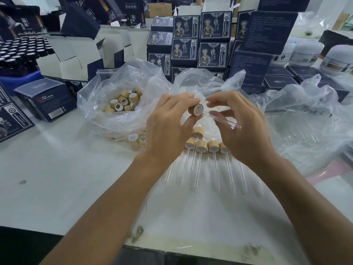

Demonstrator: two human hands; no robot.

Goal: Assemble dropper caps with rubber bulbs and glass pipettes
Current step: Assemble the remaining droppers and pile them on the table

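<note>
The left hand (168, 129) holds a round, light-brown wooden cap (195, 109) while the right hand (246, 129) pinches a thin clear glass tube (221, 119) poking into it, so next, I think, comes a gentle straight push until it sits snug.

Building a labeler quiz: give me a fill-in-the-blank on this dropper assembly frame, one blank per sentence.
1. The left hand holds a bamboo ____.
2. The right hand holds a glass ____ entering it.
3. Loose caps sit in a clear plastic ____.
4. Finished droppers lie on the white ____.

Missing: cap; pipette; bag; table
</note>
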